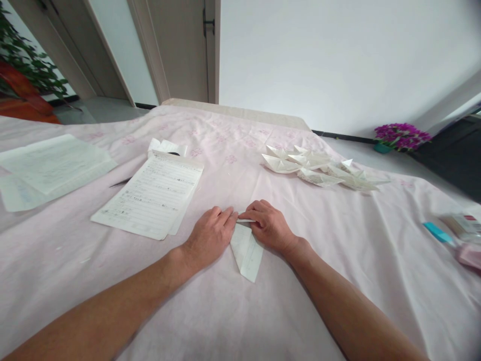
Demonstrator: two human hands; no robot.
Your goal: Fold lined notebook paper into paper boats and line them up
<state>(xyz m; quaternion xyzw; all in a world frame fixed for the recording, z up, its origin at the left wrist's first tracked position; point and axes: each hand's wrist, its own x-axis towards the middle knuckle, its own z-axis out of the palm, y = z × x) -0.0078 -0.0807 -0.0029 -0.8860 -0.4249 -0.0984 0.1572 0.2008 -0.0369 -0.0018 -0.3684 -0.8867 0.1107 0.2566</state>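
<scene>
A partly folded piece of white paper (pixel 248 253) lies on the pink cloth, its pointed lower end toward me. My left hand (pixel 214 230) presses on its upper left edge with the fingers together. On the upper right edge, my right hand (pixel 271 225) pinches a narrow fold with bent fingers. The fingertips of both hands nearly meet at the top of the paper and cover part of it. Beyond my right hand sit several folded paper boats (pixel 308 163), grouped close together. To the left of my left hand lie handwritten lined sheets (pixel 150 195).
Loose paper sheets (pixel 52 165) lie at the far left. A dark pointed blade (pixel 120 182) sticks out from under the lined sheets. At the right edge are a blue object (pixel 437 232), a small box (pixel 464 224) and a pink item (pixel 469 254). Purple flowers (pixel 402 134) stand on the floor.
</scene>
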